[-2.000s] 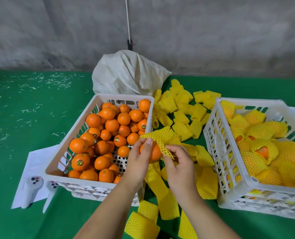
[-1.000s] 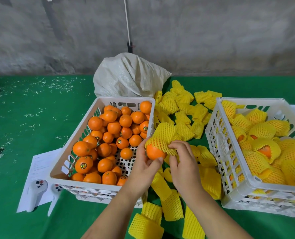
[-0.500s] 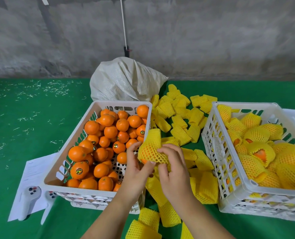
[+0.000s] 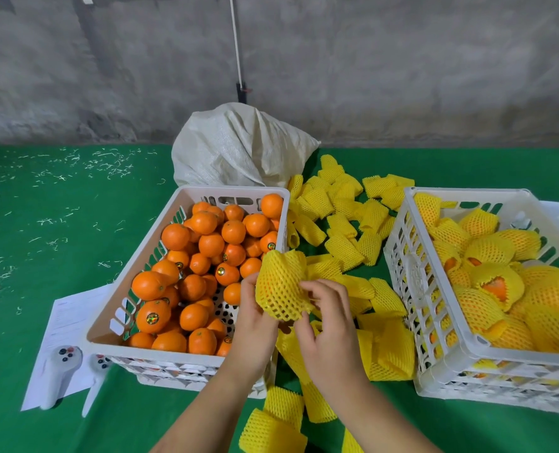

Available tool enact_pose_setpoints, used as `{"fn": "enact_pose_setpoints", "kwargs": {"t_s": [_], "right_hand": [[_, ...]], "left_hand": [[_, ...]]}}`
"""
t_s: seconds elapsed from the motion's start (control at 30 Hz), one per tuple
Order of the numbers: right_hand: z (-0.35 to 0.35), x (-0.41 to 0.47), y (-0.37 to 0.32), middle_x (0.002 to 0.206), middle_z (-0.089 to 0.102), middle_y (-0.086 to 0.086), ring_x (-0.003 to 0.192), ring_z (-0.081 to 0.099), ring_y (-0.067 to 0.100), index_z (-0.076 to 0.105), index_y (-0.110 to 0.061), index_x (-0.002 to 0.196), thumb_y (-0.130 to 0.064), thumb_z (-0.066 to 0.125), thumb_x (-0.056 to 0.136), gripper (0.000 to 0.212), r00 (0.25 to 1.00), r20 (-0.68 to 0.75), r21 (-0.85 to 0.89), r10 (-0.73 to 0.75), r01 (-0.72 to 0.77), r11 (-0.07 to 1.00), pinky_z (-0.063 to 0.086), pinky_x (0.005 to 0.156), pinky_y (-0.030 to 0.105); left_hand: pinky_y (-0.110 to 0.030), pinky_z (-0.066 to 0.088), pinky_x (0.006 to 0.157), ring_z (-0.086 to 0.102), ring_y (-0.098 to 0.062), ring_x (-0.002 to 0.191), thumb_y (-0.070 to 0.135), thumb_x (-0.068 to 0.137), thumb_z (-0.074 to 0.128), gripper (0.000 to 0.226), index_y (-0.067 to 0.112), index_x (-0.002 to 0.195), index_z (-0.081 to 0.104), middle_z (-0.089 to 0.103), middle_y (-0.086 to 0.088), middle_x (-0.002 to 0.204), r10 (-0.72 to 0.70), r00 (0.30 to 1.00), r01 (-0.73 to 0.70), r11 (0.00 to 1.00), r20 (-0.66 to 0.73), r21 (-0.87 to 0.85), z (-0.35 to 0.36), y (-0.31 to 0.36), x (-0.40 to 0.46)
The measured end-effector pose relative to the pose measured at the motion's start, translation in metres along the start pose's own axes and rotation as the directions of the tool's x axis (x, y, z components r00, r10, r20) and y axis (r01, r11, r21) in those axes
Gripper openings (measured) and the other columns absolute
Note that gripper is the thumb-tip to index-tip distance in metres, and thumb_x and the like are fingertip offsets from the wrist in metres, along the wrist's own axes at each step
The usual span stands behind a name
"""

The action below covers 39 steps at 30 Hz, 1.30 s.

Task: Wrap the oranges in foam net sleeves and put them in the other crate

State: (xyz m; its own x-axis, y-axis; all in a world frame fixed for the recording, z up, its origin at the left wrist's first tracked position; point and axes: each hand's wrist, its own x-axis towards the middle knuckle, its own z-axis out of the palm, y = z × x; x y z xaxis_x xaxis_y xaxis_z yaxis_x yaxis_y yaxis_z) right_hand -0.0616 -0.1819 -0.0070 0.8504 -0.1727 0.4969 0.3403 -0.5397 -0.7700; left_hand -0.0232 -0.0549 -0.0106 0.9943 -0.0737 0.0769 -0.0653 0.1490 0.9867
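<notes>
Yellow foam net covers the orange (image 4: 279, 291) held up between the two crates, so that only a dim orange tint shows through the mesh of its sleeve (image 4: 283, 284). The left hand (image 4: 255, 317) grips it from the left side and from below, thumb up against the net; the right hand (image 4: 329, 317) pinches the sleeve's right edge with curled fingers (image 4: 311, 287). The sleeve's upper end stands open and ruffled above the fruit. To the left, touching the left forearm, the white left crate (image 4: 186, 354) holds a heap of bare oranges (image 4: 206, 246), several with small round stickers. To the right, the right crate (image 4: 435, 322) is filled with wrapped oranges (image 4: 487, 289), a few showing orange skin at the open sleeve ends. Loose sleeves (image 4: 340, 217) lie scattered on the green worktop (image 4: 42, 223) between and behind the crates, and more lie under the hands and near the bottom edge. A white woven sack (image 4: 239, 148) sits behind the left crate, before a grey wall (image 4: 369, 60). A sheet of paper (image 4: 65, 322) lies left of the left crate with two white controllers (image 4: 59, 371) on it.
</notes>
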Motion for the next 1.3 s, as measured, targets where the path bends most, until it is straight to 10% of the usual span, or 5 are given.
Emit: {"fn": "enact_pose_setpoints", "kwargs": {"t_s": [0.43, 0.6, 0.87, 1.1, 1.3], "right_hand": [[-0.017, 0.0, 0.002, 0.126, 0.044, -0.021, 0.117, 0.051, 0.002, 0.044, -0.045, 0.126, -0.029, 0.066, 0.088, 0.047, 0.979, 0.158, 0.178, 0.131, -0.159, 0.971, 0.045, 0.089, 0.01], [-0.02, 0.017, -0.017, 0.135, 0.056, -0.024, 0.117, 0.062, 0.003, 0.039, -0.069, 0.131, -0.089, 0.07, 0.059, 0.081, 0.749, 0.386, 0.5, 0.539, -0.661, 0.56, 0.058, 0.089, 0.027], [-0.038, 0.035, 0.017, 0.134, 0.067, 0.0, 0.117, 0.069, 0.024, 0.053, -0.036, 0.141, -0.05, 0.091, 0.062, 0.088, 0.629, 0.389, 0.685, 0.674, -0.686, 0.245, 0.057, 0.097, 0.054], [-0.153, 0.098, 0.099, 0.141, 0.052, -0.004, 0.125, 0.055, 0.02, 0.036, -0.04, 0.148, -0.045, 0.082, 0.08, 0.083, 0.774, -0.281, 0.177, 0.568, -0.54, 0.823, 0.05, 0.099, 0.037], [-0.214, 0.142, 0.176, 0.16, 0.028, 0.009, 0.141, 0.04, 0.036, 0.023, -0.026, 0.159, -0.044, 0.065, 0.094, 0.079, 0.805, -0.374, -0.48, 0.46, -0.593, 0.647, 0.044, 0.109, 0.05]], "left_hand": [[-0.034, 0.059, 0.075, 0.07, -0.02, 0.091, 0.015, 0.088, 0.081, 0.055, 0.046, 0.128, 0.058, 0.073, 0.0, 0.108, 0.027, 0.999, -0.027, 0.999, 0.02, 0.021, -0.007, -0.008, 0.004], [-0.024, 0.057, 0.092, 0.068, -0.007, 0.118, 0.006, 0.097, 0.074, 0.059, 0.035, 0.145, 0.056, 0.07, 0.011, 0.132, 0.069, 0.979, -0.103, 0.98, 0.193, 0.172, -0.001, -0.006, 0.002], [-0.023, 0.057, 0.082, 0.069, -0.002, 0.098, 0.039, 0.103, 0.063, 0.045, 0.048, 0.146, 0.057, 0.075, 0.013, 0.115, -0.042, 0.947, -0.053, 0.957, 0.317, 0.285, -0.008, -0.015, 0.001], [-0.028, 0.058, 0.07, 0.065, -0.017, 0.086, 0.031, 0.099, 0.065, 0.029, 0.021, 0.126, 0.074, 0.072, -0.007, 0.109, -0.156, 0.988, 0.157, 0.981, 0.022, -0.116, -0.02, -0.033, 0.021], [-0.029, 0.061, 0.065, 0.068, -0.015, 0.082, 0.039, 0.096, 0.066, 0.03, 0.027, 0.122, 0.075, 0.074, -0.008, 0.109, -0.116, 0.993, 0.116, 0.993, -0.025, 0.025, -0.02, -0.039, 0.021]]}}
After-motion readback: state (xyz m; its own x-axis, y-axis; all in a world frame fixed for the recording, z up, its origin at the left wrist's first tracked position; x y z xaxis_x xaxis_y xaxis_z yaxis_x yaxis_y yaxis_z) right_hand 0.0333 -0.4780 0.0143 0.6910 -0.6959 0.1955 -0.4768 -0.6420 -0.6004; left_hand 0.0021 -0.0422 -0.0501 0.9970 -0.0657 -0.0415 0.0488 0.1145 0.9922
